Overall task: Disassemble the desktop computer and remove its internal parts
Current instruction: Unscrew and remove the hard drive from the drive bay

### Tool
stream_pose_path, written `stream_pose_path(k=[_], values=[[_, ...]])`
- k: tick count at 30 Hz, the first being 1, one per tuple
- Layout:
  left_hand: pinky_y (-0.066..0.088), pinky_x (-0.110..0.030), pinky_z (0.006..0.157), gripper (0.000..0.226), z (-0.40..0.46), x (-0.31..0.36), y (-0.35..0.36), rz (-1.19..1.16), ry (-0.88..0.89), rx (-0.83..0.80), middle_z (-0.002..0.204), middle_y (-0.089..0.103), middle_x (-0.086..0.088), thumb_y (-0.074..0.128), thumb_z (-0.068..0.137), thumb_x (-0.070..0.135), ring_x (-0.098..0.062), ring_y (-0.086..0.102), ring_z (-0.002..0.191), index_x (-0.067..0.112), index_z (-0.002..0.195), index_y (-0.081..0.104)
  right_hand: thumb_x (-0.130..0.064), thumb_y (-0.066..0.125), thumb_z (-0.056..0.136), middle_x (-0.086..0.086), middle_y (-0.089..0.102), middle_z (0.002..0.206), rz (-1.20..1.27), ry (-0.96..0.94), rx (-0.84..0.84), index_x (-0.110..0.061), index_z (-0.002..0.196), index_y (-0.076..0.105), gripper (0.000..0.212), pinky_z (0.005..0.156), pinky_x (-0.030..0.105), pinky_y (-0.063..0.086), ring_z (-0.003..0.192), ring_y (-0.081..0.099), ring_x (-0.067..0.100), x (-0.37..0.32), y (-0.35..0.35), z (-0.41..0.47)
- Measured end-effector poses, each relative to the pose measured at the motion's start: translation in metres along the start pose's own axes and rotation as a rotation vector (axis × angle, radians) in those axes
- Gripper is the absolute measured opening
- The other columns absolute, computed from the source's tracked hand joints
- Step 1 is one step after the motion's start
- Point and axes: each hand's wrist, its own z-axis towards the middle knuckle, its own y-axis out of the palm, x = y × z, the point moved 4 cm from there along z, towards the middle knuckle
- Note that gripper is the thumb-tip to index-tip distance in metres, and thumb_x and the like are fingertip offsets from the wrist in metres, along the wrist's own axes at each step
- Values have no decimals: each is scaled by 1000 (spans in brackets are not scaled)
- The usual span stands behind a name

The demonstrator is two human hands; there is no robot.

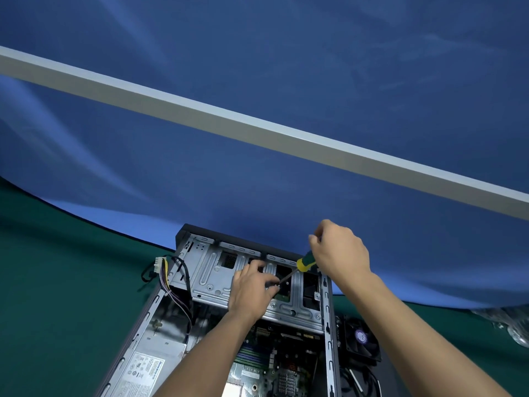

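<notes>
The right hand (340, 250) grips the screwdriver (297, 267); the left hand (252, 287) pinches its tip at the drive cage (217, 282) in the desktop case (329, 325). Cage: rigid, sharp-edged; hold by flanges.

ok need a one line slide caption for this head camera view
Right hand drives a green-and-yellow-handled screwdriver into the silver metal drive cage of the open desktop case, left hand steadying its tip.

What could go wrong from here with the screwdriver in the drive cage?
1. The screwdriver is angled, so its tip may slip off the screw into the drive cage.
2. The left hand has fingers at the tip and could get jabbed.
3. A freed screw could drop onto the motherboard below.
</notes>
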Motion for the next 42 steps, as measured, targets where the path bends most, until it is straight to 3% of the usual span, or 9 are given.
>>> stream_pose_path(k=[6, 14, 19, 23, 27, 31, 35, 38, 42], values=[[21, -23, 96, 22, 3, 2, 0, 35, 13, 37, 129, 47, 11, 62, 85, 44, -10, 39, 119, 36, 104, 71, -25, 56, 84, -2, 55, 112, 204, 46, 63, -21, 120, 50, 37, 68, 31, 39, 89, 55, 23, 18, 1, 0], [26, -23, 95, 24, 0, 6, -1, 135, 85, 86, 123, 51, 17, 54, 91, 44, -6, 41, 112, 36, 106, 70, -19, 59, 83, -4, 62, 76, 616, 239, 168, -20, 93, 61, 10, 58, 34, 49, 62, 63, 24, 61, 15, -11], [34, -22, 85, 22, -3, 9, 0, 184, 182, 129, 105, 58, 15, 52, 94, 34, -7, 45, 95, 26, 104, 70, -9, 68, 77, 1, 66, 85, 778, 338, 51, -17, 82, 60, 13, 62, 36, 54, 65, 66, 29, 79, 47, -24], [36, -17, 74, 14, -5, 8, -6, -7, 77, 196, 90, 60, 10, 59, 91, 22, -7, 48, 85, 15, 96, 71, -8, 67, 78, -3, 59, 103, 616, 291, -75, -24, 113, 52, 41, 46, 20, 43, 59, 57, 12, 86, 74, -37], [44, -24, 73, 7, -12, 13, -13, -302, -176, 222, 88, 60, 7, 63, 88, 18, -11, 55, 85, 15, 88, 69, -30, 62, 86, 2, 61, 111, 163, 226, -170, -21, 122, 48, 40, 66, 29, 44, 93, 58, 23, 88, 98, -50], [50, -33, 66, 7, -26, 26, -9, -586, -305, 123, 80, 67, -2, 64, 88, 16, -17, 59, 69, 15, 81, 67, -36, 49, 92, 3, 56, 113, 106, 239, -101, -17, 118, 49, 32, 69, 31, 36, 103, 53, 23, 90, 115, -64], [49, -35, 59, 12, -36, 47, -7, -811, -358, -26, 71, 66, -11, 65, 86, 7, -21, 55, 54, 10, 75, 67, -38, 53, 86, -5, 58, 78, 384, 348, -60, -22, 87, 50, 17, 56, 30, 34, 68, 52, 17, 103, 120, -82], [49, -28, 53, 16, -45, 67, -3, -830, -347, -173, 65, 63, -5, 65, 86, 5, -14, 53, 46, 9, 71, 66, -34, 60, 86, -6, 49, 60, 590, 320, 22, -17, 69, 45, 28, 56, 32, 35, 62, 47, 19, 114, 116, -91], [47, -19, 44, 15, -61, 95, 9, -801, -314, -342, 64, 64, -2, 64, 87, 7, -5, 52, 40, 10, 72, 67, -25, 70, 83, -7, 54, 58, 929, 208, 101, -18, 72, 55, 19, 51, 19, 35, 53, 44, 4, 121, 101, -106]])
